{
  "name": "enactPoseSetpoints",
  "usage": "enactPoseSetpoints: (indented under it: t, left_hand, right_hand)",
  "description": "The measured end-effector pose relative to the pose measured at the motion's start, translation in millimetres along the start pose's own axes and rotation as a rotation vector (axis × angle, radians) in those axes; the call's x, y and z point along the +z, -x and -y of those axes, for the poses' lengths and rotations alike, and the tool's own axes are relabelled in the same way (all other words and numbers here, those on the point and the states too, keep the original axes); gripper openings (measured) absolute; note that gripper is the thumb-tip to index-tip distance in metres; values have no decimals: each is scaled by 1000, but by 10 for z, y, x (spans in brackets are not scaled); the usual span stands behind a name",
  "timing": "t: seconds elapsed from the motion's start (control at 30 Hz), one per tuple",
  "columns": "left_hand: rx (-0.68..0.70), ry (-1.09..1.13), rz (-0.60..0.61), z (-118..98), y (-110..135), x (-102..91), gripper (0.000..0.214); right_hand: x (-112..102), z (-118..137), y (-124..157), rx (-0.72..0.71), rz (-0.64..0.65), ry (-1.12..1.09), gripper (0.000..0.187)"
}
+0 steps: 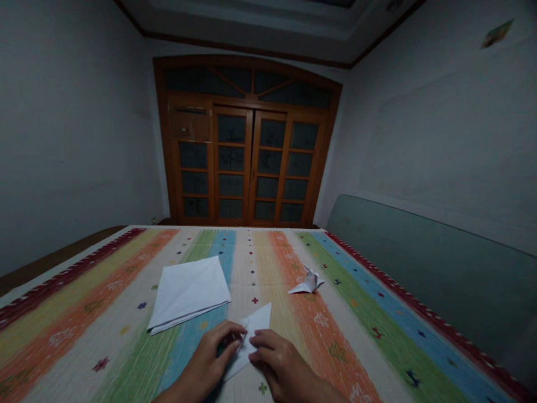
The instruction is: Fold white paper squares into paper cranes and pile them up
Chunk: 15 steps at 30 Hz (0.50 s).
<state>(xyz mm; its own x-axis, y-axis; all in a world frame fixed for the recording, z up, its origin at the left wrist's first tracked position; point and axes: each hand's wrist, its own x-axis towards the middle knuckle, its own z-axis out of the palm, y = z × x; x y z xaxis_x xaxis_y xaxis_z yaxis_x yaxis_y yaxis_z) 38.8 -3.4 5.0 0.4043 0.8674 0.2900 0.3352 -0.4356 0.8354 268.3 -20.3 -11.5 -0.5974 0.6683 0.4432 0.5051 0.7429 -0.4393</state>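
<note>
A small folded piece of white paper (260, 318) lies on the striped tablecloth close in front of me, one pointed corner aimed away. My left hand (212, 358) pinches its left edge between thumb and curled fingers. From the other side, my right hand (280, 358) has its bent fingertips closed on the paper's right part. The hands cover some of the folds between them. Farther off to the right sits a finished-looking folded paper figure (309, 281) with pointed tips. To the left rests a stack of white paper sheets (191, 292).
The striped tablecloth (138, 347) covers the table, with a dark red border along both sides. A pale green bench back or panel (419, 257) runs along the right wall. Wooden doors with glass panes (251, 162) stand beyond the table's far edge.
</note>
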Motion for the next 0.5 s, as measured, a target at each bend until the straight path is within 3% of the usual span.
enactPoseSetpoints:
  t: [0.27, 0.5]
  left_hand:
    - [193, -207, 98, 122, 40, -75, 30]
    - [157, -346, 197, 262, 61, -159, 38]
  right_hand:
    - [41, -74, 19, -5, -19, 42, 38]
    - [105, -114, 17, 65, -102, 116, 37]
